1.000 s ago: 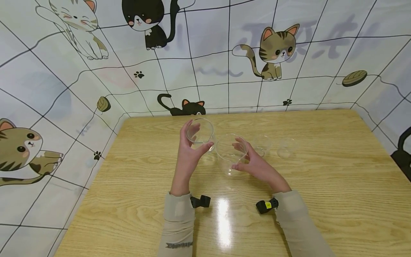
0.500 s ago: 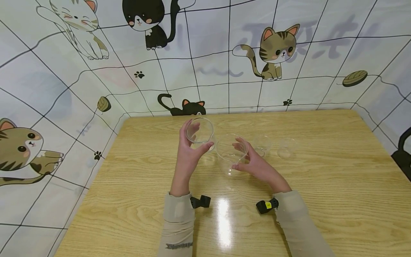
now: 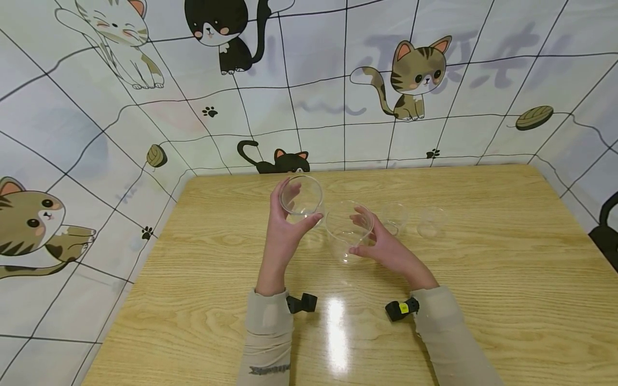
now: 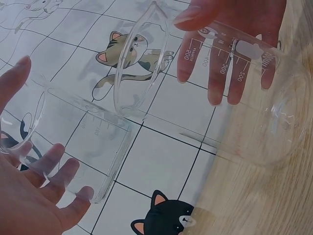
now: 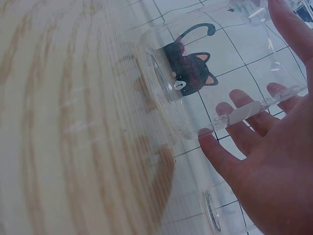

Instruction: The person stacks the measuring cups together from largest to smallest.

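Large beaker (image 3: 344, 236) in widely curved grip of right hand (image 3: 384, 245)

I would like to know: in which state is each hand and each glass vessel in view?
Left hand: gripping left beaker.
Left beaker: held above the table, uncovered, seemingly empty.
Right hand: gripping right beaker.
Right beaker: roughly upright, apparently on the table, uncovered, seemingly empty.
Small glass nearer right hand: resting on the table, contents unclear.
Farther small glass: resting on the table, contents unclear.
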{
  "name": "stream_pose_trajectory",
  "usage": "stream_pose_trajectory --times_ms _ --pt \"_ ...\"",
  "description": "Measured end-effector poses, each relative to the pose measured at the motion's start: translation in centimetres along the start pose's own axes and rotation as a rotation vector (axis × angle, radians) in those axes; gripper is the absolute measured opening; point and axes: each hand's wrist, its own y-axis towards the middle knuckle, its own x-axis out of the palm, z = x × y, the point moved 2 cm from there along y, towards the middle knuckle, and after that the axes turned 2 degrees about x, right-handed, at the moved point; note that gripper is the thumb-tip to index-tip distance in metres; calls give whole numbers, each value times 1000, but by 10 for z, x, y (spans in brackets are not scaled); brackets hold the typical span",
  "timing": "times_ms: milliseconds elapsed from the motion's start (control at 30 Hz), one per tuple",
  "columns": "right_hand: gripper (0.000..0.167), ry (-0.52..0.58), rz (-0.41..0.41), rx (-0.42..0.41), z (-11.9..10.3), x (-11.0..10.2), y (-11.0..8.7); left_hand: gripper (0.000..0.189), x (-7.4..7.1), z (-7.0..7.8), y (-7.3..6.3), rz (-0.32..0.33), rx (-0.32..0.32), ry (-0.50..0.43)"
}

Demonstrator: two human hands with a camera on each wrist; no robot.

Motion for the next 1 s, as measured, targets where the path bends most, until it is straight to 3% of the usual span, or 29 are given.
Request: stream_pose_trajectory --times_ms 433,767,1000 --pt "86 -6 1 -3 -1 0 0 83 0 5 -1 7 16 -2" --pt "87 -4 -3 -14 0 0 0 85 -2 -17 3 15 19 -1" --pt "86 -7 -5 -18 1 0 1 84 -2 -20 3 24 40 5"
